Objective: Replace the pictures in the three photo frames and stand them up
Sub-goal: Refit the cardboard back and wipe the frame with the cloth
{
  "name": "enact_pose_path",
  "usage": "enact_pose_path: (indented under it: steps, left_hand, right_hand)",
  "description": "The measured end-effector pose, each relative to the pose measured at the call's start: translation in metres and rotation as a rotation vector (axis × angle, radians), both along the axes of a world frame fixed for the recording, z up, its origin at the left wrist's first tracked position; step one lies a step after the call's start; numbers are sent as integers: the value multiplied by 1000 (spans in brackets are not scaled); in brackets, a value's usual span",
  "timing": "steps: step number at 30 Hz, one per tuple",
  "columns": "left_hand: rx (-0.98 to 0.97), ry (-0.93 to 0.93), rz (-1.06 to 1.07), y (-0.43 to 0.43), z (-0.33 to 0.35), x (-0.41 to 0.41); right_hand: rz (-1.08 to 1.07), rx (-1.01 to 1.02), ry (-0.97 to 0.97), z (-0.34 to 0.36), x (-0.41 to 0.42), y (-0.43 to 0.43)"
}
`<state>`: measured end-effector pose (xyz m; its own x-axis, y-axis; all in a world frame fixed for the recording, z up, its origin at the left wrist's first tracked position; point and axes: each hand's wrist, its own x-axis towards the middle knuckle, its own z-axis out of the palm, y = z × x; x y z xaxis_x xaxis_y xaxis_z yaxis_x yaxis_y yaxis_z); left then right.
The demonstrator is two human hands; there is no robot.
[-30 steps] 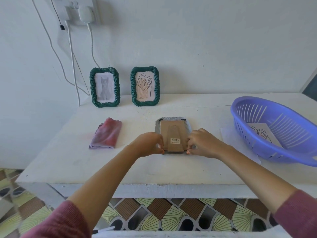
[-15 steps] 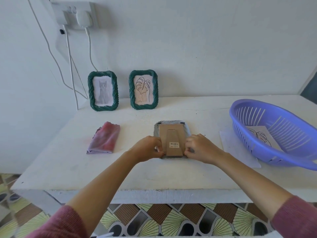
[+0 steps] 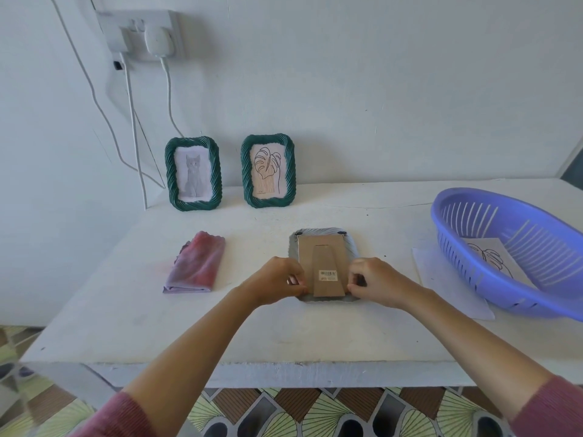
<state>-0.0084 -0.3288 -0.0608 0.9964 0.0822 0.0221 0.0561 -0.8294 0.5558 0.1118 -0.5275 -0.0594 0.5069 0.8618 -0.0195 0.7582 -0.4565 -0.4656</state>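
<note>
Hardly anything has moved: the left hand point(image 3: 277, 280) and right hand point(image 3: 380, 283) stay at the near corners of the third frame point(image 3: 321, 232), which lies face down mid-table point(image 3: 252, 335), cardboard back point(image 3: 318, 252) upward. Each hand's fingers are curled and pinch the frame's lower edge beside the stand flap (fingertips mostly hidden). The cat frame point(image 3: 192, 173) and leaf frame point(image 3: 268, 170) stand upright by the wall.

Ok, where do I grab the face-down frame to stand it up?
Grip the face-down frame by its two long side edges, left hand and right hand coming in from either side. It lies flat, and the cardboard stand covers the middle.
</note>
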Motion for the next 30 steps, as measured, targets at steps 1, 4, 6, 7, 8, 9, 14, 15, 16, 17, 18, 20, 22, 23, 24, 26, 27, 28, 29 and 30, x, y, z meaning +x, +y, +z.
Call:
enact_pose_path:
  steps: [1, 4, 6, 7, 8, 9, 14, 15, 16, 17, 18, 20, 22, 23, 24, 26, 27, 28, 29, 30]
  left_hand:
    - [-22, 0, 8, 1, 0, 0]
    - [-139, -85, 128, 6, -3, 1]
    - [-183, -198, 267, 13, -4, 6]
    - [-194, -239, 331, 16, -4, 9]
    - [-209, -263, 383, 20, -4, 13]
    - [-227, -266, 414, 23, -3, 17]
    - [-221, -134, 442, 31, -10, 48]
    - [-210, -124, 444, 31, -11, 55]
    - [-198, -125, 444, 30, -13, 60]
    - [-184, -133, 446, 29, -13, 66]
    - [-176, -145, 451, 29, -13, 70]
    - [-179, -156, 467, 31, -12, 79]
    - [-171, -149, 481, 34, -13, 86]
    - [-161, -141, 482, 36, -13, 88]
    - [-150, -134, 477, 38, -14, 90]
    - [-134, -119, 460, 41, -15, 93]
    - [-132, -115, 452, 43, -16, 94]
    - [-134, -111, 444, 44, -16, 94]
    - [-138, -104, 438, 45, -16, 95]
    - [-141, -95, 434, 46, -15, 96]
  right_hand:
    - [-4, -15, 4, 1, 1, 1]
    - [-80, 44, 106, 7, 6, 5]
    - [-179, 180, 176, 13, 12, 10]
    - [-232, 234, 173, 15, 16, 13]
    - [-283, 274, 157, 16, 21, 16]
    - [-331, 297, 137, 16, 26, 19]
    - [-450, 251, 107, 11, 44, 42]
    - [-439, 237, 110, 11, 46, 47]
    - [-424, 223, 109, 11, 49, 52]
    - [-411, 207, 101, 11, 52, 58]
    - [-405, 184, 86, 10, 57, 62]
    - [-400, 136, 57, 10, 67, 70]
    - [-383, 86, 35, 9, 76, 75]
    - [-375, 65, 32, 8, 79, 77]
    - [-370, 51, 35, 7, 81, 78]
    - [-366, 39, 40, 6, 83, 79]
    - [-366, 39, 42, 5, 84, 78]
    - [-367, 42, 44, 4, 86, 79]
    - [-366, 47, 42, 3, 86, 79]
    - [-365, 52, 36, 2, 87, 79]
